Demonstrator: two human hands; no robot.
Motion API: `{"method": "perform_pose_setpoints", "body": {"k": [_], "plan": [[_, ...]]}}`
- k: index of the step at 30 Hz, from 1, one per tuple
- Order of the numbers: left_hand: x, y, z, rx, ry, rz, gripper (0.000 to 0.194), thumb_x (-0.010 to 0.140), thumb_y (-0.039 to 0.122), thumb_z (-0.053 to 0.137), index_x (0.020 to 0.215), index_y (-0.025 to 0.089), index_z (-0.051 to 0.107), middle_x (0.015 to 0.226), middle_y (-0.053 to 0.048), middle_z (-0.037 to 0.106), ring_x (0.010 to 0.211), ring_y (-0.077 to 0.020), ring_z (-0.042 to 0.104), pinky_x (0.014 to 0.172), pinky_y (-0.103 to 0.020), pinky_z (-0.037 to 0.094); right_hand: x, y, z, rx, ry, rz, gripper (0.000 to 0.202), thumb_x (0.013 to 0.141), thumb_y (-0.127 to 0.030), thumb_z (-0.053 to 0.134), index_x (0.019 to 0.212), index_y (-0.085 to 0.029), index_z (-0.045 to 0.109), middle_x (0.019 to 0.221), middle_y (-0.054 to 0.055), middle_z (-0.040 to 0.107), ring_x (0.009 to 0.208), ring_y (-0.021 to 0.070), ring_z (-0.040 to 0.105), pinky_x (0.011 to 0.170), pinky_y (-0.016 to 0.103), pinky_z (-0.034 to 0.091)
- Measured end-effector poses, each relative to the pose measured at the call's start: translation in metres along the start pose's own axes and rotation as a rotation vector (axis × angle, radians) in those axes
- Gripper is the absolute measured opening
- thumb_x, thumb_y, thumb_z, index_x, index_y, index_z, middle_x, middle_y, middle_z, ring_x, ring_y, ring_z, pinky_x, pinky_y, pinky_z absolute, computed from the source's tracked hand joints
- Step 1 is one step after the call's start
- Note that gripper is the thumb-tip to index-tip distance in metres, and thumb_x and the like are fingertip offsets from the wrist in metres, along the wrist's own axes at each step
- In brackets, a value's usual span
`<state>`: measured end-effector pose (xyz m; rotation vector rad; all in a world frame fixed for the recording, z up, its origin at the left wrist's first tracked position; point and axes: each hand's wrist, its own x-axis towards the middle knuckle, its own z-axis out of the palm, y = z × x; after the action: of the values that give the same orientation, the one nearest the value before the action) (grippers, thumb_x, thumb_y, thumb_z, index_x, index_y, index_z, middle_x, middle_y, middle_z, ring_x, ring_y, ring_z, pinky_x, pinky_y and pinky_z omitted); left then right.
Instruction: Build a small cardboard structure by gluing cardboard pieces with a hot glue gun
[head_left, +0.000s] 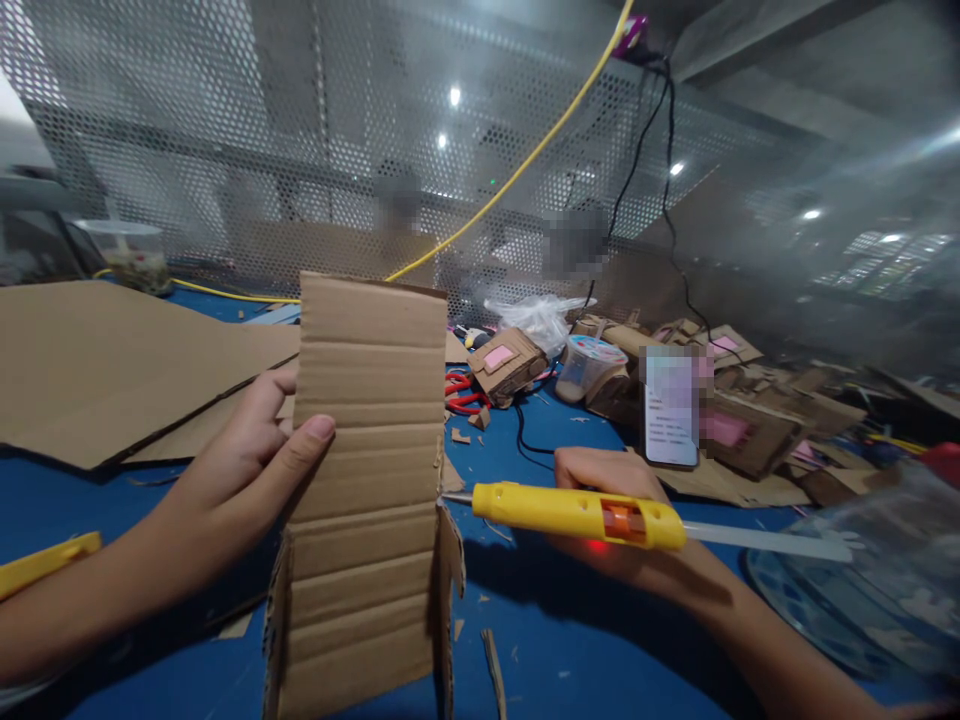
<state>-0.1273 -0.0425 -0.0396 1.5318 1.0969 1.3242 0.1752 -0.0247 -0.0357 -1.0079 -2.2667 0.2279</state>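
My left hand (259,450) grips a creased strip of corrugated cardboard (367,460) by its left edge, thumb on the front and fingers behind. Side pieces of cardboard stand along the strip's lower left and lower right edges. Wrapped around the handle of a yellow hot glue gun (555,505) is my right hand (607,480); the gun hides part of its fingers. The metal nozzle meets the strip's right edge, near the top of the right side piece. A whitish glue stick (765,540) sticks out of the gun's back, and a red light glows below its body.
A large cardboard sheet (127,370) lies at left, near a yellow tool (49,565). Behind the strip are red-handled tools (465,390), a small cardboard model (506,362) and a plastic tub (589,368). A phone (670,410) leans against piled cardboard pieces (750,430). A yellow cable (525,165) hangs across.
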Motion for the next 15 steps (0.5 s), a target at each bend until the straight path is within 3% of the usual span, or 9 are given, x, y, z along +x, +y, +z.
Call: {"method": "perform_pose_setpoints", "body": {"k": [11, 15], "plan": [[-0.0004, 0.0034, 0.0023, 0.044, 0.015, 0.024, 0.059, 0.084, 0.065, 0.072, 0.124, 0.027, 0.052, 0.124, -0.01, 0.076, 0.099, -0.0258, 0.078, 0.082, -0.032, 0.067, -0.0006, 0.0032, -0.0035, 0.028, -0.088, 0.01, 0.029, 0.069, -0.028, 0.059, 0.059, -0.025, 0.032, 0.05, -0.009, 0.036, 0.043, 0.0082, 0.029, 0.044, 0.023, 0.02], [0.0017, 0.0019, 0.0008, 0.003, 0.01, -0.071, 0.059, 0.082, 0.061, 0.076, 0.124, 0.028, 0.05, 0.102, -0.007, 0.081, 0.079, -0.0237, 0.078, 0.068, -0.032, 0.066, 0.0007, 0.0074, -0.0055, 0.036, -0.119, 0.061, 0.027, 0.068, -0.026, 0.062, 0.056, -0.024, 0.038, 0.05, -0.007, 0.044, 0.045, 0.0086, 0.036, 0.044, 0.023, 0.023]]}}
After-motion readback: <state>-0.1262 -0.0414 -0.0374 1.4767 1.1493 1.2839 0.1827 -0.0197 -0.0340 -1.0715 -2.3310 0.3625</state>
